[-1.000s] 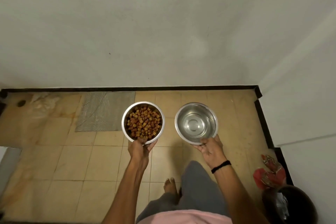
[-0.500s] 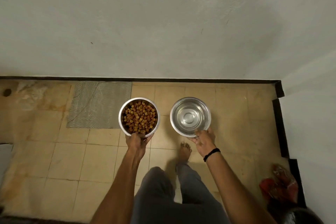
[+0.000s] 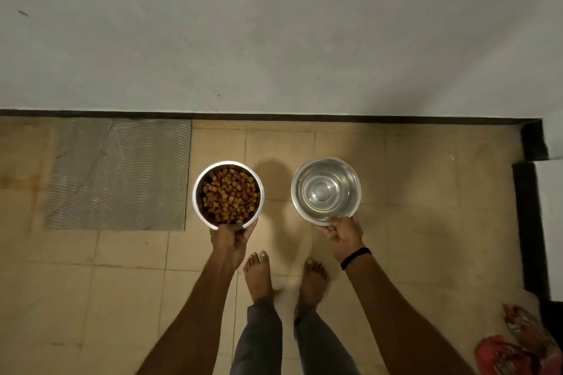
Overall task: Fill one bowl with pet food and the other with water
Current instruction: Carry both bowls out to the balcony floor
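Two steel bowls are held out over the tiled floor in the head view. The food bowl (image 3: pixel 195 195), on the left, is heaped with brown kibble (image 3: pixel 230 195). My left hand (image 3: pixel 231 237) grips its near rim, thumb over the edge. The water bowl (image 3: pixel 326 189), on the right, holds clear water. My right hand (image 3: pixel 344 233), with a black band at the wrist, pinches its near rim. Both bowls sit level, side by side and apart.
A white wall with a black skirting (image 3: pixel 274 116) runs across ahead. A grey ridged floor patch (image 3: pixel 117 173) lies to the left. My bare feet (image 3: pixel 259 274) stand just behind the bowls. A red packet (image 3: pixel 511 344) lies at the lower right, near a wall corner (image 3: pixel 533 143).
I have stepped closer to the wall and now look down more steeply. Both feet have come into view under the bowls. Each hand keeps its grip on its bowl.
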